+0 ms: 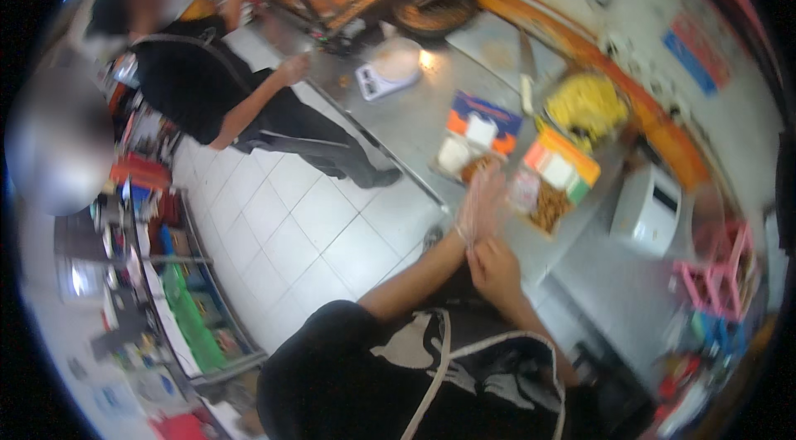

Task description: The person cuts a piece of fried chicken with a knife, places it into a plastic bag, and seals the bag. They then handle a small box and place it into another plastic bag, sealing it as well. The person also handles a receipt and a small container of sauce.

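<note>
My left hand [482, 204] wears a clear plastic glove, its fingers stretched toward the steel counter. At its wrist, my right hand [495, 270] is bare and pinches the glove's cuff [467, 234]. Just beyond the fingertips lies an open orange and blue food box [502, 140] with a white inner flap; a white portion [453, 155] and a browned piece of food [475, 166] are beside it. To the right of my left hand is a second open box [580, 168], orange and green, holding brown fried-looking pieces [549, 208] and a small clear packet [524, 191].
Farther back on the steel counter [398, 121] are a white scale [377, 85] with a bowl, a knife [526, 67] and a yellow bag [587, 104] in a bowl. A white appliance [643, 216] and pink basket [720, 278] stand right. Another person [195, 79] stands left, near shelving [195, 316].
</note>
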Motion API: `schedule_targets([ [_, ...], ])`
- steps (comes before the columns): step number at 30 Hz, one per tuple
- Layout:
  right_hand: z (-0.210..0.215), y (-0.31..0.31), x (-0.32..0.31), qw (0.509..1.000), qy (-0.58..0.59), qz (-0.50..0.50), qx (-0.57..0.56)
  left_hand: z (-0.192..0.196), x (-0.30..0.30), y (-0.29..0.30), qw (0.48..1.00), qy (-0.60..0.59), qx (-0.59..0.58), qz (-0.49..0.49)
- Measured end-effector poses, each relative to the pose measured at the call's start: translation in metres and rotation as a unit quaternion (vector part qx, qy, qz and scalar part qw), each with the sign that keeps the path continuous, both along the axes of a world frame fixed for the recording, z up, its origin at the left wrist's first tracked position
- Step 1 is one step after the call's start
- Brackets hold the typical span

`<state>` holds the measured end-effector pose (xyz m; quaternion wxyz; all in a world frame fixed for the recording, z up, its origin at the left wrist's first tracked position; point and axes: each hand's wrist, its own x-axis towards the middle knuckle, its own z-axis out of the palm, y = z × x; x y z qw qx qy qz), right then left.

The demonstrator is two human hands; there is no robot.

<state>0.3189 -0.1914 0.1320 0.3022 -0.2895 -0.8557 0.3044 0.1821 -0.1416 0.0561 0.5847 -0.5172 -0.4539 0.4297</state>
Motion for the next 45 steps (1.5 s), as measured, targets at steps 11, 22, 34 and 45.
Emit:
schedule_targets([
  [11,0.024,0.016,-0.100,0.952,-0.034,0.289,-0.095,0.014,-0.120,-0.108,-0.488,-0.826,0.278,-0.058],
  [22,0.133,0.103,-0.381,0.943,0.100,0.299,-0.107,0.016,-0.282,-0.272,-0.430,-0.735,0.509,-0.128],
  [34,0.226,0.202,-0.496,0.891,0.445,0.065,-0.067,0.008,-0.293,-0.334,-0.395,-0.649,0.638,-0.126],
  [45,0.055,0.134,-0.284,0.870,0.088,-0.013,-0.484,-0.052,-0.343,-0.293,-0.264,-0.850,0.396,0.224],
])
